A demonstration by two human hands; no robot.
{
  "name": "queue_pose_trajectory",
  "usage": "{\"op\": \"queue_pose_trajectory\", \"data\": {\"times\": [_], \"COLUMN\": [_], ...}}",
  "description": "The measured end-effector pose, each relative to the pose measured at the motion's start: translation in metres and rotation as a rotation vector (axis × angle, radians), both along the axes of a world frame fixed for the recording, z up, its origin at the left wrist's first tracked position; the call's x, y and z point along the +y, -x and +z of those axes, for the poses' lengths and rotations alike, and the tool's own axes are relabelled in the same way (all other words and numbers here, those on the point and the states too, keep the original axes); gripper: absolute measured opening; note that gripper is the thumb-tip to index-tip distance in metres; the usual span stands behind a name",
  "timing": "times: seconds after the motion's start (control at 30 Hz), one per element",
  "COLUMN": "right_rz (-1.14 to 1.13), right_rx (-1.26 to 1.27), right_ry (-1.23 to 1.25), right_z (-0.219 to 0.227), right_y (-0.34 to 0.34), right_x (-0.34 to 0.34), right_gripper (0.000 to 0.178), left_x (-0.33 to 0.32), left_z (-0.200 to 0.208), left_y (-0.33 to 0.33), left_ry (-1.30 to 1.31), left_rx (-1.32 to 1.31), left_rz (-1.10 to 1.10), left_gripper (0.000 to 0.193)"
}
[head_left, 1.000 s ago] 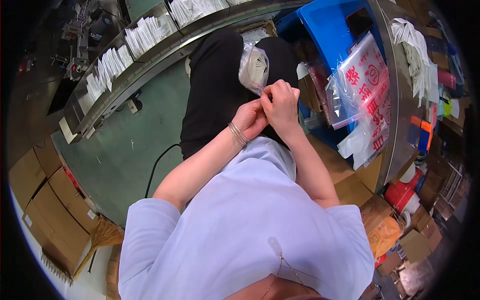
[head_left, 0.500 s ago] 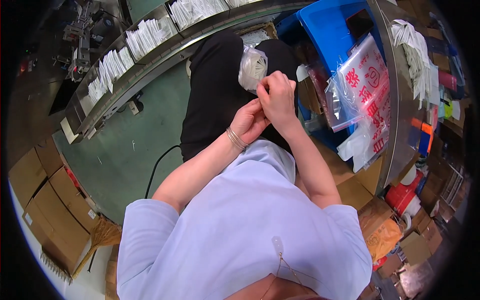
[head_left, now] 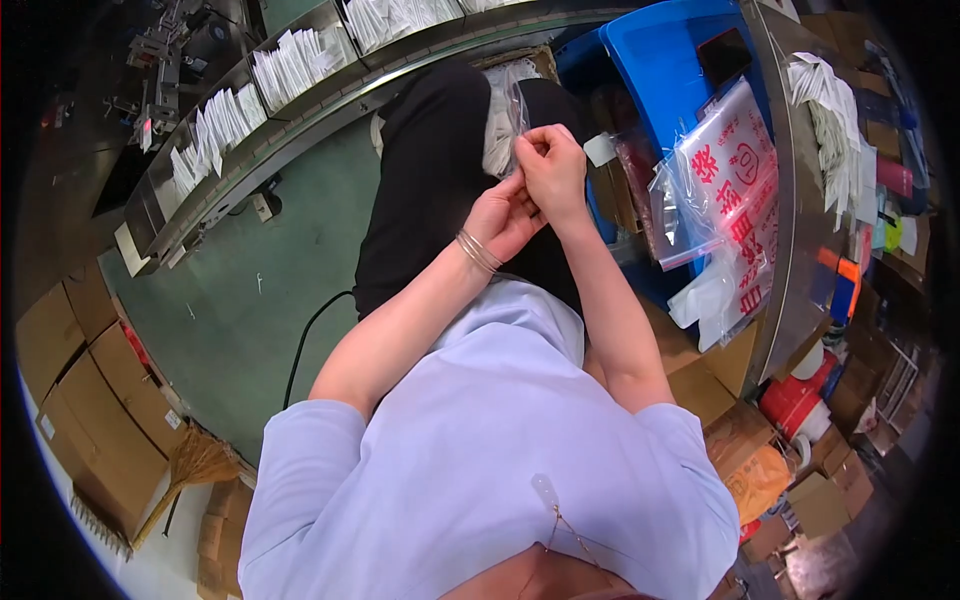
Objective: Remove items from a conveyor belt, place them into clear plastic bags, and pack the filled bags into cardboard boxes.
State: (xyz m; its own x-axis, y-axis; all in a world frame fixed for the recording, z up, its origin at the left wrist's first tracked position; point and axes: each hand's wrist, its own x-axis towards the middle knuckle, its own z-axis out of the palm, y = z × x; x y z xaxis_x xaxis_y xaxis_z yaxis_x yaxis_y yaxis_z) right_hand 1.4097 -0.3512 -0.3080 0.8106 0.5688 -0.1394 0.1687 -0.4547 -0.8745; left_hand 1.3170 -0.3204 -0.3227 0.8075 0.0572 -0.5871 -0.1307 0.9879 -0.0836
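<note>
My two hands meet above my lap, fingertips close together. My right hand [head_left: 556, 172] is closed, its thumb and index finger pinching the edge of a clear plastic bag [head_left: 517, 106]. Palm turned up, my left hand [head_left: 503, 222] has its fingers curled and pressed at the same edge, just below the right fingertips. The bag rises thin and narrow beyond the fingers. White folded pieces [head_left: 498, 135] show beside it between my knees; whether they lie inside the bag or behind it I cannot tell.
Ahead runs a metal trough [head_left: 300, 105] divided into sections of white packets [head_left: 300, 65]. To the right stands a blue bin [head_left: 640, 50], with printed clear plastic bags [head_left: 730, 165] beside a metal ledge [head_left: 795, 200]. Cardboard boxes [head_left: 110, 420] and a straw broom [head_left: 195, 462] are at left.
The bag, earlier spread wide and rounded over the white pieces, now appears narrow and upright. Both hands have shifted slightly, the right one a little toward the far side.
</note>
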Motion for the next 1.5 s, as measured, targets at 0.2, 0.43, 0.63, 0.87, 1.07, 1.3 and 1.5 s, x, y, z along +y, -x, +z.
{"op": "queue_pose_trajectory", "data": {"times": [0.2,0.43,0.63,0.87,1.07,1.3,1.5], "right_rz": [0.021,0.020,0.056,-0.014,-0.225,-0.272,-0.046], "right_rx": [-0.152,-0.212,-0.419,-0.468,-0.312,0.001,0.155], "right_ry": [0.111,0.106,0.111,0.174,-0.001,-0.356,-0.415], "right_z": [-0.005,-0.019,-0.029,-0.041,-0.057,-0.023,0.013], "right_y": [0.004,-0.003,-0.030,-0.047,-0.058,-0.041,-0.033], "right_x": [-0.014,-0.005,0.023,0.053,0.027,-0.023,-0.087], "right_gripper": [0.013,0.013,0.015,0.015,0.006,0.015,0.010], "left_x": [-0.020,-0.028,-0.026,-0.021,-0.036,-0.026,0.065], "left_z": [-0.007,-0.021,-0.013,-0.017,-0.017,0.002,-0.050], "left_y": [0.002,0.007,0.009,0.002,-0.012,0.016,0.028], "left_ry": [0.059,-0.019,-0.119,-0.154,-0.127,-0.296,-1.473], "left_rx": [0.013,0.015,0.100,0.154,0.089,0.101,0.541], "left_rz": [0.031,0.003,-0.070,-0.154,-0.241,-0.616,-0.234], "left_gripper": [0.028,0.017,0.019,0.018,0.025,0.025,0.048]}}
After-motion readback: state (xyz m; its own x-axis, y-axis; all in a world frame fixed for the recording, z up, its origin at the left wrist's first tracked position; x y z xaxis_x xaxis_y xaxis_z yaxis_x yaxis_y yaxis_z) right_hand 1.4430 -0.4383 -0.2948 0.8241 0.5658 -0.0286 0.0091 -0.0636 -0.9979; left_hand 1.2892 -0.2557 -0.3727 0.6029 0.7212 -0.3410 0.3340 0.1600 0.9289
